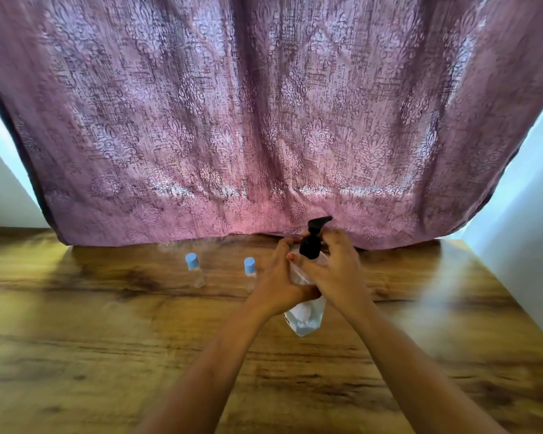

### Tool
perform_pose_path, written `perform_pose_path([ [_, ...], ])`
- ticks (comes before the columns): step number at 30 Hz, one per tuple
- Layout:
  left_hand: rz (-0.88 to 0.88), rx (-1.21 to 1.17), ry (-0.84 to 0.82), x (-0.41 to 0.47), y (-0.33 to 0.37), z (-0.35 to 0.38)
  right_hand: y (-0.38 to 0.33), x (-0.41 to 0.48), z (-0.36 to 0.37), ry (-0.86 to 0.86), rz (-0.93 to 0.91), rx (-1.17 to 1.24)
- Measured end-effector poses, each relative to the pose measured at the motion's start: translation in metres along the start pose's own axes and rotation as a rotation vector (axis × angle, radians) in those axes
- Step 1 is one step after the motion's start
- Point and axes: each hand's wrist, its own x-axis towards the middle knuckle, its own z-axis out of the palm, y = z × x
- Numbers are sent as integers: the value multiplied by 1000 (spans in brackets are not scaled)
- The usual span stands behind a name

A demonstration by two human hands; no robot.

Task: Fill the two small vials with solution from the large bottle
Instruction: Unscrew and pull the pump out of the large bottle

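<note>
Your left hand (279, 277) curls its fingers round the body of the large bottle (306, 317), held over the middle of the counter (107, 339). Your right hand (336, 270) closes its fingers on the black pump (311, 242) at the bottle's neck. Both small vials stand upright with blue caps on, the nearer vial (250, 272) just beside your left hand and the farther vial (194, 270) further left. A purple curtain (264, 120) hangs behind.

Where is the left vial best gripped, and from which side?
Grip the left vial round its clear body, below the blue cap, coming from the near left. It stands upright, the cap should stay free for opening, and the other vial stands to its right.
</note>
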Motion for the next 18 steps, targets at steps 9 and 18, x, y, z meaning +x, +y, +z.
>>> perform_pose_path([
  [9, -48, -6, -48, -5, 7, -6, -4, 5, -10, -83, 34, 42],
  [18, -18, -21, -95, -12, 10, -13, -2, 8, -35, -457, 76, 340],
])
